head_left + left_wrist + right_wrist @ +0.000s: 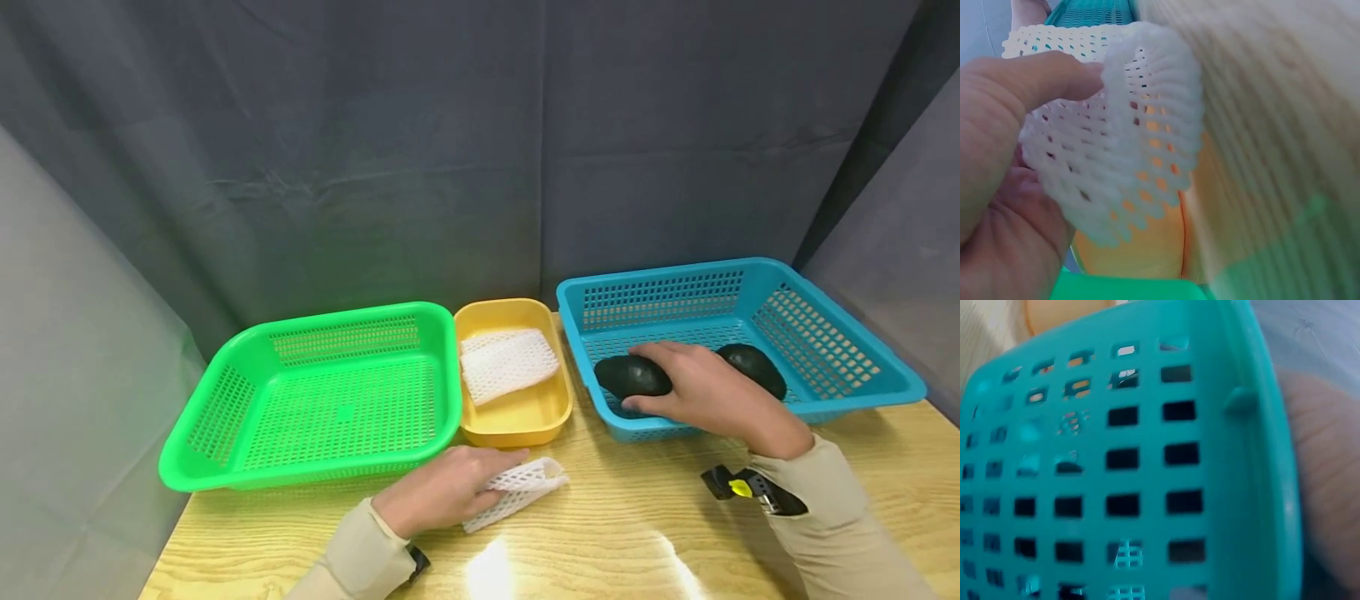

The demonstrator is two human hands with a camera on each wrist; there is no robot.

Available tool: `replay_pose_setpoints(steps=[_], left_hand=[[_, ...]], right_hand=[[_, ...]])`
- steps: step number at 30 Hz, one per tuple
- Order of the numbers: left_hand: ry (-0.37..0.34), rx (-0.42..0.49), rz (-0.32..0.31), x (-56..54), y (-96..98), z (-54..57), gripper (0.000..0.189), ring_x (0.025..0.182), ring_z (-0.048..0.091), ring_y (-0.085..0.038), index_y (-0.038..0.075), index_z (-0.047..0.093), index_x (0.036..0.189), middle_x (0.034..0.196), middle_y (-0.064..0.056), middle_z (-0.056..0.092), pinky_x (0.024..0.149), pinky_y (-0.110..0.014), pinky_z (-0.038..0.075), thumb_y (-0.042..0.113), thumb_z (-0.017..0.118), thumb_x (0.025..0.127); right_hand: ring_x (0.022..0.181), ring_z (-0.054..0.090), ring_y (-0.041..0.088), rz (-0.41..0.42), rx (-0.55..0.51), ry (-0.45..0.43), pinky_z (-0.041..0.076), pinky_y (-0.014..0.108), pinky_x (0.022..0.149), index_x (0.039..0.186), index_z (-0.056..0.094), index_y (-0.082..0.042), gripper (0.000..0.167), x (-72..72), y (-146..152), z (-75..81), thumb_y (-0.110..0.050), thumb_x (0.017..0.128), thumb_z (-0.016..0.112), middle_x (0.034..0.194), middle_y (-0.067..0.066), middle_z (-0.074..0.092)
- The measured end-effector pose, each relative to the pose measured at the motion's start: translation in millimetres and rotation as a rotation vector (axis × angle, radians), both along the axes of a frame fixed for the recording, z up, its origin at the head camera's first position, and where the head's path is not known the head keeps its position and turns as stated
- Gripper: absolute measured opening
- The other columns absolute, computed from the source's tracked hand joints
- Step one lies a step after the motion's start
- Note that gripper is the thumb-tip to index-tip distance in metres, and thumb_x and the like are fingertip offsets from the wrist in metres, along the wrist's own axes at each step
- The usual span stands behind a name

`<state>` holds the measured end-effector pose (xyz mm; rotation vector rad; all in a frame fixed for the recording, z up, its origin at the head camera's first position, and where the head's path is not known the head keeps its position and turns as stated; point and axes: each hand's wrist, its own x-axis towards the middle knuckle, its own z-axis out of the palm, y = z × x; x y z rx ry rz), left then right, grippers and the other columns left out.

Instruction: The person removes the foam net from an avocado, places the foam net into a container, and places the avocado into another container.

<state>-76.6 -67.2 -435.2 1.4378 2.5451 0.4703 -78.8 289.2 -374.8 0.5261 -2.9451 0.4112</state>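
Note:
My left hand (453,490) pinches a white foam net sleeve (517,492) just above the wooden table, in front of the yellow basket. In the left wrist view the thumb lies on the near side of the net (1079,144), whose mouth is partly spread. Inside the blue basket (840,408), at its left end, my right hand (701,387) grips a dark avocado (630,377) with thumb and fingers. A second avocado (753,369) lies behind that wrist, partly hidden. The right wrist view shows mostly the basket's slotted wall (1222,487), with part of the hand beyond its rim.
On the left stands a green basket (345,417) with nothing in it. Between the two large baskets, a small yellow basket (517,425) holds more white foam net sleeves (510,364). A dark cloth (390,167) hangs close behind all three. Bare wooden table (600,533) lies in front.

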Motion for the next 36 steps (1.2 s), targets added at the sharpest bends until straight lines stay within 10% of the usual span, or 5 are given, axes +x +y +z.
replay_pose_setpoints(steps=[8,22,36], left_hand=[[0.001,0.005,-0.011,-0.6,-0.7,1.6,0.054,0.129,0.065,-0.01,0.011,0.049,0.154,0.148,-0.003,0.063,0.103,-0.026,0.056,0.015,0.063,0.102],[0.02,0.003,-0.012,-0.3,-0.8,4.0,0.054,0.128,0.065,-0.01,0.011,0.05,0.154,0.147,-0.003,0.064,0.103,-0.026,0.056,0.016,0.064,0.102],[0.026,0.011,-0.021,0.1,-1.0,6.2,0.054,0.128,0.065,-0.009,0.011,0.051,0.153,0.147,-0.003,0.064,0.103,-0.025,0.055,0.015,0.064,0.101]], right_hand=[[0.089,0.066,0.018,-0.003,0.024,-0.143,0.051,0.034,0.069,0.132,0.065,-0.002,0.069,-8.1,-3.6,5.8,-0.046,0.082,0.085,0.109,0.008,0.074],[0.106,0.067,0.037,0.031,0.142,-0.229,0.057,0.049,0.08,0.131,0.063,-0.001,0.073,-19.6,-7.3,9.0,-0.046,0.079,0.087,0.126,0.02,0.068],[0.084,0.06,0.021,0.058,0.183,-0.335,0.051,0.036,0.069,0.114,0.068,-0.004,0.046,-29.4,-8.4,6.0,-0.031,0.082,0.087,0.107,0.013,0.064]])
